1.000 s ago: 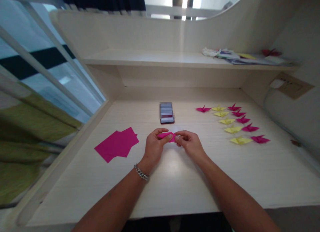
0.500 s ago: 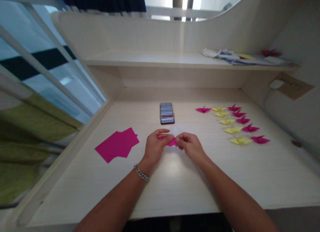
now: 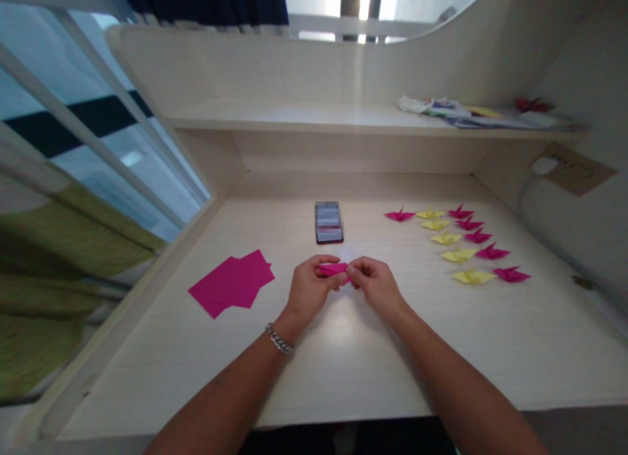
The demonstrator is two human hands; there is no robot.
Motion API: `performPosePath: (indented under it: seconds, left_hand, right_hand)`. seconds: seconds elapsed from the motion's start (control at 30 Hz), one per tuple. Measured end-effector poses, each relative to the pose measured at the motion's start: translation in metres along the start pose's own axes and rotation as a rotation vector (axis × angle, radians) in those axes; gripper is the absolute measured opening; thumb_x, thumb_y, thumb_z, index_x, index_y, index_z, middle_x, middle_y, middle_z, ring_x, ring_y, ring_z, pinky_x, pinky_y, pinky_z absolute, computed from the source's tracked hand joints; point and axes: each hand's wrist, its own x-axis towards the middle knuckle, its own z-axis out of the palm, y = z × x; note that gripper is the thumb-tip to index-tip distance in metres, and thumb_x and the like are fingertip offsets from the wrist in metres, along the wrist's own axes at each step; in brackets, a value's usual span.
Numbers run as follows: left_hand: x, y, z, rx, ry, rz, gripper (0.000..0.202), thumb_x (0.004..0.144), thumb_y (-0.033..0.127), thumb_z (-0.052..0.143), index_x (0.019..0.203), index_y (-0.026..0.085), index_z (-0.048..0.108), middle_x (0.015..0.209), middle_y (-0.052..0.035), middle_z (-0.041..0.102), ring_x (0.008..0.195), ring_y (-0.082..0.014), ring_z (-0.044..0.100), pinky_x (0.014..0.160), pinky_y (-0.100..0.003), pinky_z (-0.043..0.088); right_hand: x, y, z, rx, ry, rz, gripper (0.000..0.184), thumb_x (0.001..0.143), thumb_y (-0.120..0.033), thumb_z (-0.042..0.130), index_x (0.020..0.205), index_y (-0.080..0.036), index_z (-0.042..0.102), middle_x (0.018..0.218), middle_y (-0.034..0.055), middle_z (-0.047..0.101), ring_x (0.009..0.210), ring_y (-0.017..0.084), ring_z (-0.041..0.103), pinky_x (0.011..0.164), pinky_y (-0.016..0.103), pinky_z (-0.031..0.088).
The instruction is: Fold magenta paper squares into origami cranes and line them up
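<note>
A small folded piece of pink origami paper [image 3: 333, 269] is held between both hands above the desk. My left hand [image 3: 314, 284] is closed around its left part, thumb below and fingers behind. With thumb and index finger, my right hand [image 3: 371, 278] pinches its right end. The fingers hide part of the folds. Flat pink paper sheets [image 3: 233, 282] lie overlapping to the left. On the right stand several folded paper cranes, yellow ones [image 3: 458, 255] and pink ones [image 3: 493, 252], in slanting rows.
Just beyond my hands a phone [image 3: 329, 222] lies on the desk [image 3: 343, 376]. A raised shelf [image 3: 294, 115] at the back carries papers [image 3: 481, 115]. A charger plug [image 3: 544, 165] sits in the right wall socket, its cable running down. Bed rails and a blanket border the left side.
The pink paper has turned and now shows as a narrower strip. My left thumb has moved down and right along it. Both hands have stayed nearly in place.
</note>
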Motion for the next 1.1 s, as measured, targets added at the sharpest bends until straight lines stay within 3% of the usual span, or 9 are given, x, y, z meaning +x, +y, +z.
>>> performPosePath:
  seconds: [0.13,0.33,0.8,1.1]
  left_hand:
    - [0.002,-0.003,-0.001,-0.060,-0.037,-0.019,0.039,0.059,0.023,0.081,0.093,0.012,0.065,0.072,-0.0056,0.070,0.062,-0.0159,0.065,0.061,-0.028,0.053]
    - [0.006,-0.005,-0.007,-0.043,-0.005,0.008,0.031,0.059,0.025,0.081,0.084,0.013,0.067,0.066,-0.0022,0.068,0.060,-0.0124,0.062,0.058,-0.023,0.050]
    - [0.009,-0.011,-0.011,0.041,0.005,0.046,0.028,0.064,0.030,0.078,0.083,0.012,0.070,0.069,-0.0055,0.070,0.062,-0.0145,0.064,0.061,-0.026,0.052]
    - [0.008,-0.007,-0.009,-0.002,-0.017,0.050,0.023,0.066,0.030,0.076,0.079,0.012,0.071,0.070,-0.0050,0.071,0.062,-0.0139,0.064,0.063,-0.027,0.053]
  right_hand:
    - [0.001,-0.001,-0.004,-0.093,0.036,-0.042,0.024,0.079,-0.040,0.059,0.069,-0.018,0.061,0.057,-0.0018,0.053,0.055,0.013,0.046,0.053,0.025,0.035]
    - [0.002,-0.002,-0.005,-0.065,0.016,-0.014,0.024,0.079,-0.039,0.059,0.071,-0.017,0.063,0.055,-0.0026,0.052,0.052,0.012,0.046,0.052,0.024,0.034]
    - [0.000,-0.004,-0.007,-0.139,0.023,-0.037,0.021,0.079,-0.034,0.059,0.073,-0.016,0.066,0.057,-0.0019,0.054,0.054,0.012,0.046,0.052,0.024,0.034]
    - [0.001,-0.002,-0.006,-0.068,0.041,-0.035,0.022,0.077,-0.037,0.061,0.074,-0.016,0.066,0.059,-0.0005,0.058,0.054,0.012,0.049,0.053,0.024,0.038]
